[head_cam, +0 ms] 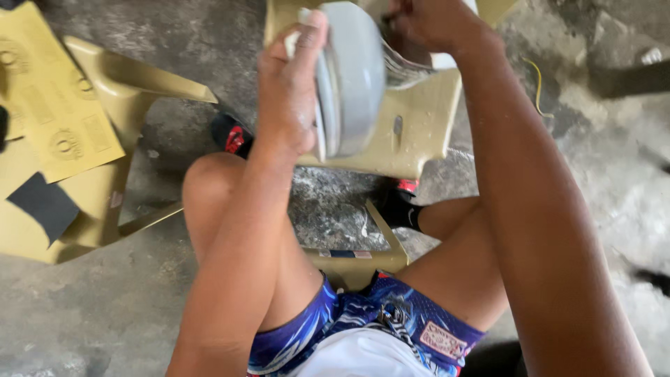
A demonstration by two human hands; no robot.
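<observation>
My left hand [289, 87] grips the edge of a round grey disc-shaped part [352, 73], holding it upright on edge over a gold-coloured plastic stool [412, 132]. My right hand [433, 24] is at the top of the frame, fingers closed, pressed against the far side of the disc; what it holds is hidden. My bare knees sit below, on either side of the stool.
A second gold plastic piece [125, 91] lies at left with yellow sandpaper sheets [52, 105] and a dark sandpaper scrap [43, 204] on it. Rough concrete floor [607, 160] surrounds everything. A yellow wire [539, 87] lies at right.
</observation>
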